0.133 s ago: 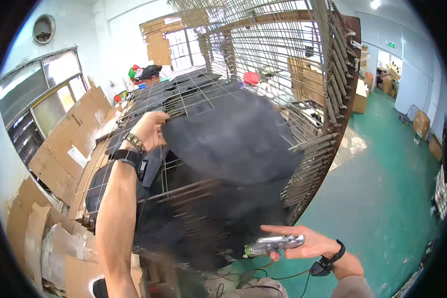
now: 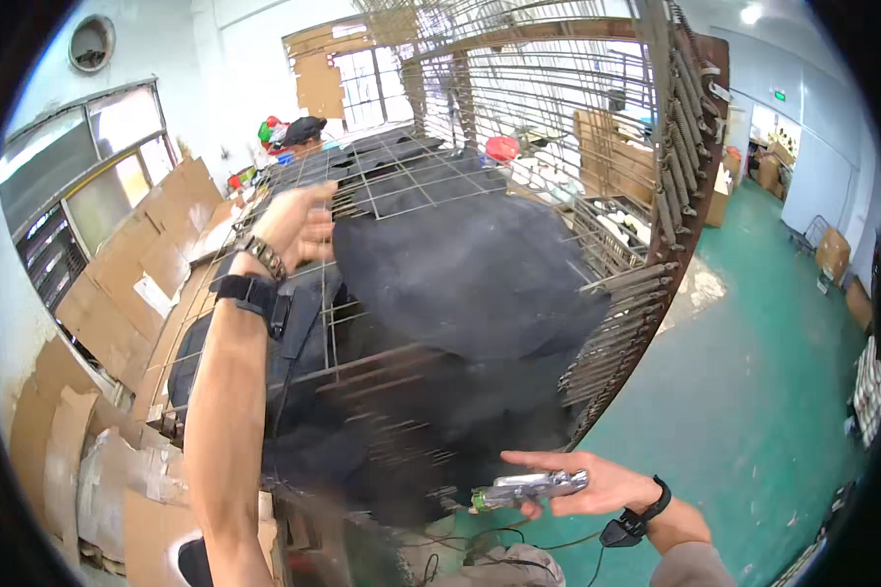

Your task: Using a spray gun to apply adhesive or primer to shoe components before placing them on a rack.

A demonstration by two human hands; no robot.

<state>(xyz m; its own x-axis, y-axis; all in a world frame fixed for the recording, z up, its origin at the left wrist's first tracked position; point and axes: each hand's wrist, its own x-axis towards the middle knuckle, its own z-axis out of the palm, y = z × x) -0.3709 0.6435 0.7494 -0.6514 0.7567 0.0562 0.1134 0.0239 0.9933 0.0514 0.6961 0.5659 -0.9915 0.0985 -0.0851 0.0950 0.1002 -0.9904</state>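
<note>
In the middle, on the rack: a wide black, rounded, leathery sheet [image 2: 470, 284] lies flat across a rusty metal wire-grid rack [image 2: 329, 338], its right edge close to the coiled grey metal springs [image 2: 644, 279].
Left hand: bare, fingers loosely bent, the left hand [image 2: 299, 227] is just beside the sheet's left edge; blur hides whether it touches or pinches it.
Right hand: at the near right, the right hand [image 2: 602, 484] is wrapped around a silver metal hand tool with a green end [image 2: 532, 489], its index finger straight out.
Springs and wires: the sheet's right edge could catch there if dragged rightward; a loose left grip could let its left edge slip or crease.
Green end: it points at the dark material hanging near, and a careless swing could scuff it.
Red bowl: far off beyond the wires, a round red plastic bowl [image 2: 502, 149]; contents cannot be told.
Dark tray: far right behind the mesh, a dark rectangular tray [image 2: 612, 223] holds pale pieces, too small to identify.
Brown carton: at the far right, a brown cardboard box [image 2: 832, 256]; its inside is hidden.
</note>
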